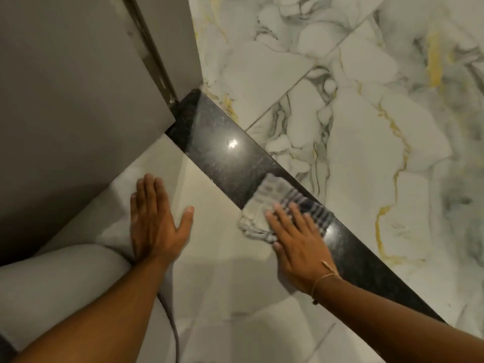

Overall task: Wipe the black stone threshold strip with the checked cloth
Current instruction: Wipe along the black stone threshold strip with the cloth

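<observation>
The black stone threshold strip [222,153] runs diagonally from the door frame at upper left to the lower right, glossy with a light spot on it. The checked cloth [272,197], grey-white with dark blue stripes, lies bunched across the strip near its middle. My right hand [298,239] presses flat on the cloth's near end, fingers spread, palm partly over the strip's near edge. My left hand [154,221] rests flat on the pale floor tile, fingers together, holding nothing.
A grey door and frame [78,87] stand at upper left, meeting the strip's far end. Beyond the strip lies white marble-patterned tile [366,113] with gold veins. My knee in pale cloth [60,284] is at lower left, with a thin cable [174,328] beside it.
</observation>
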